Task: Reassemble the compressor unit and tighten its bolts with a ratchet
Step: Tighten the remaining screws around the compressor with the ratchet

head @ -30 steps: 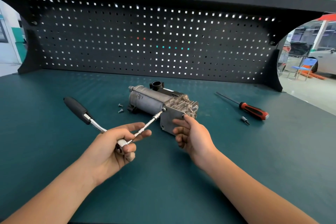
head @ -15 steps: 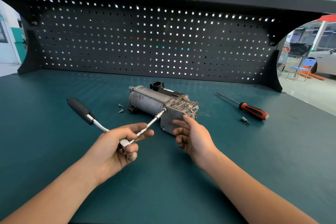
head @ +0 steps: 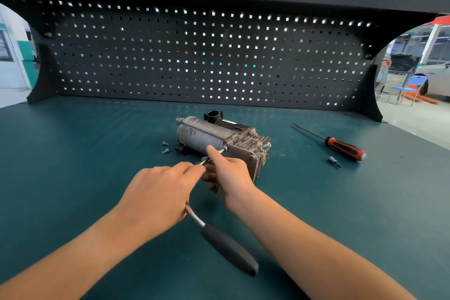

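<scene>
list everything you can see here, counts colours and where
compressor unit: 1, grey metal with black parts, lying mid-bench
ratchet: 1, silver with black handle, under the hands, its bar reaching the compressor unit
loose bolts: 2, silver, on the bench just left of the compressor unit
screwdriver: 1, red and black handle, on the bench right of the compressor unit
bit: 1, small, silver, near side of the screwdriver
pegboard: 1, black, at the back of the bench
bench top: 1, teal
chair: 1, blue, background far right
left hand: 1, grips the ratchet near its head
right hand: 1, holds the ratchet's bar by the compressor unit
</scene>
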`<state>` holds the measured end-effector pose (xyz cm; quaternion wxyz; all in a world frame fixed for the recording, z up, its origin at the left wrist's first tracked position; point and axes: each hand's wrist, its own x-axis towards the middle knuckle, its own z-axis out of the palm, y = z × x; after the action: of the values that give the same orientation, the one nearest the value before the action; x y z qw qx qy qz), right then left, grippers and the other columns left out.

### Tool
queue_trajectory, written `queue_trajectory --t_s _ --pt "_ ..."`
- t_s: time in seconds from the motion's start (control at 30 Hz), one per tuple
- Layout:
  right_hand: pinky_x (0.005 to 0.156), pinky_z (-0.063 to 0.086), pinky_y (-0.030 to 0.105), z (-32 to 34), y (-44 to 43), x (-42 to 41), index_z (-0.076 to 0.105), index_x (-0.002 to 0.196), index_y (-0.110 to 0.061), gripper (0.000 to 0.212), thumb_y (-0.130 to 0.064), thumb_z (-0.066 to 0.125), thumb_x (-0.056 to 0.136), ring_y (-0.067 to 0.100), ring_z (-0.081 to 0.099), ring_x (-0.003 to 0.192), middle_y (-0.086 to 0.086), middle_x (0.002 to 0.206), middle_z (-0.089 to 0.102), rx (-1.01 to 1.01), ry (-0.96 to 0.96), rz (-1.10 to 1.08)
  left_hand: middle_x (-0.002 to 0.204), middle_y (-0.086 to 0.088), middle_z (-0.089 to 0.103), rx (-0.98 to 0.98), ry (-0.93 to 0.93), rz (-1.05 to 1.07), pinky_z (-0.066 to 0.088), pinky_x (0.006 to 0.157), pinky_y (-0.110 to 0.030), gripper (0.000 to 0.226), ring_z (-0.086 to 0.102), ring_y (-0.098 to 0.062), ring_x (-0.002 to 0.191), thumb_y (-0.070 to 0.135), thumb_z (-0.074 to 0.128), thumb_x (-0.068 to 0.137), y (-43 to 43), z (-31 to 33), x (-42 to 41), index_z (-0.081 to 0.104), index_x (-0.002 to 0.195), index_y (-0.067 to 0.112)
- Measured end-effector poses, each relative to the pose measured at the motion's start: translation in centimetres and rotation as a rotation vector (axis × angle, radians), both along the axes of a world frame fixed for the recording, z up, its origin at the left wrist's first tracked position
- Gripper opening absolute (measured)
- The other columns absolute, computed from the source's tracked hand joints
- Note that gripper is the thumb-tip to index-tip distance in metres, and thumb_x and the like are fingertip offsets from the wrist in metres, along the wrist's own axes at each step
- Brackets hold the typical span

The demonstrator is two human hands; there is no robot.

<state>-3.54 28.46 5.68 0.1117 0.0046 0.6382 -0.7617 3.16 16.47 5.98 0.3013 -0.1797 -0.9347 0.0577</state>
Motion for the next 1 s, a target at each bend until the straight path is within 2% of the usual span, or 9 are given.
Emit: queue_trajectory --t_s 0.07,0.2,0.37,0.43,0.5,0.67,0.83,0.9,1.0 --pt "0.038 0.029 0.015 0.0 -0.5 -0.2 0.055 0.067 -0.013 0.027 -0.026 0.058 0.09 0.004 0.045 0.034 -0.001 0.059 0.055 -0.029 -0.009 -0.03 0.077 0.006 0.071 0.148 0.019 -0.052 0.044 0.038 -0.029 0.054 0.063 -0.022 0.05 0.004 0.079 0.047 -0.3 -0.7 -0.4 0.069 0.098 0.019" --pt "0.037 0.028 0.014 -0.3 -0.5 -0.3 0.054 0.064 -0.013 0.029 -0.024 0.058 0.09 0.004 0.04 0.035 -0.005 0.052 0.056 -0.071 -0.032 -0.037 0.093 0.0 0.071 1.164 -0.423 -0.159 0.051 0.054 -0.023 0.039 0.059 -0.011 0.052 0.005 0.06 0.085 0.4 -0.7 -0.5 0.059 0.099 0.041" --pt "0.037 0.028 0.016 -0.4 -0.3 -0.7 0.06 0.075 -0.014 0.025 -0.029 0.053 0.093 0.003 0.039 0.035 -0.005 0.064 0.065 -0.106 -0.074 0.028 0.082 -0.016 0.072 2.368 -0.963 -0.154 0.043 0.034 -0.013 0.019 0.047 -0.005 0.033 0.012 0.053 0.083 0.1 -0.1 -0.8 0.06 0.097 0.002" --pt "0.038 0.029 0.015 -0.5 -0.2 -0.7 0.061 0.077 -0.014 0.025 -0.031 0.053 0.093 0.003 0.039 0.035 -0.007 0.063 0.066 -0.115 -0.07 0.044 0.07 -0.013 0.067 2.517 -1.03 -0.186 0.035 0.028 -0.01 0.019 0.039 -0.002 0.028 0.011 0.053 0.072 -0.2 0.3 -0.8 0.06 0.083 -0.002" --pt "0.039 0.03 0.016 -0.5 0.0 -0.6 0.063 0.078 -0.014 0.026 -0.033 0.052 0.093 0.003 0.04 0.035 -0.009 0.061 0.066 -0.094 -0.054 0.055 0.062 -0.007 0.063 2.337 -1.021 -0.132 0.027 0.027 -0.01 0.016 0.032 -0.002 0.026 0.006 0.053 0.069 0.0 0.5 -0.7 0.064 0.08 0.001" --pt "0.042 0.032 0.018 -0.6 0.2 -0.3 0.063 0.079 -0.014 0.029 -0.037 0.052 0.092 0.003 0.043 0.034 -0.01 0.056 0.065 0.051 0.03 0.015 0.07 0.0 0.072 1.303 -0.625 0.017 0.035 0.037 -0.02 0.033 0.043 -0.014 0.035 -0.002 0.049 0.086 -0.1 1.1 -0.6 0.066 0.096 0.024" --pt "0.04 0.031 0.016 -0.6 0.4 -0.4 0.059 0.064 -0.014 0.034 -0.037 0.059 0.089 0.005 0.042 0.037 -0.009 0.053 0.062 0.065 0.084 -0.045 0.09 0.014 0.061 0.11 -0.205 0.218 0.035 0.056 -0.029 0.033 0.062 -0.019 0.085 0.021 0.049 0.081 0.5 0.7 0.0 0.046 0.111 0.035" --pt "0.041 0.031 0.017 -0.6 0.3 -0.5 0.059 0.064 -0.014 0.032 -0.036 0.06 0.088 0.005 0.04 0.037 -0.009 0.055 0.062 0.05 0.072 -0.055 0.1 0.013 0.062 0.069 -0.133 0.213 0.038 0.058 -0.029 0.044 0.063 -0.02 0.089 0.021 0.049 0.083 0.6 0.0 0.1 0.042 0.124 0.035" --pt "0.045 0.031 0.02 -0.6 0.3 -0.6 0.059 0.067 -0.014 0.027 -0.031 0.06 0.088 0.006 0.04 0.04 -0.007 0.055 0.063 0.02 0.043 -0.042 0.09 0.012 0.069 0.566 -0.169 0.033 0.05 0.071 -0.033 0.03 0.066 -0.019 0.083 0.016 0.057 0.085 -0.2 -0.8 -0.1 0.059 0.112 0.029"
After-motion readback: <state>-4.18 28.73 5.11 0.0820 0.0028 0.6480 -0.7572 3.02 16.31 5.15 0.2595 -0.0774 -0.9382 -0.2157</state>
